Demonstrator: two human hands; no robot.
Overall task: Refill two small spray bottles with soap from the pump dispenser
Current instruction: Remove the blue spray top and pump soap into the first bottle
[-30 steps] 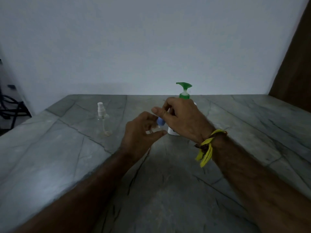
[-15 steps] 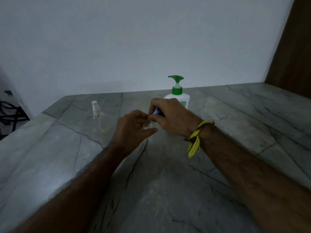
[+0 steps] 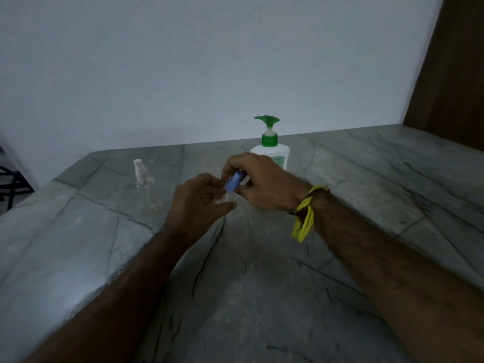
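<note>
We had the small bottle [image 3: 227, 199] pinched in our left hand [image 3: 199, 203]; right hand's [image 3: 264, 184] fingers [image 3: 230, 166] pinched its blue spray cap [image 3: 234, 182], tilted up-right, ready to twist.

Left hand [image 3: 201, 203] grips clear small bottle [image 3: 227, 199]; right hand [image 3: 264, 184] pinches its blue spray top [image 3: 234, 182]; pump dispenser [image 3: 269, 148] behind.

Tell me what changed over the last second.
The right hand closed its fingers on the blue cap of the small bottle held in the left hand, tilting it. The white-capped spray bottle and the green-pump soap dispenser stayed standing on the stone counter, untouched.
</note>
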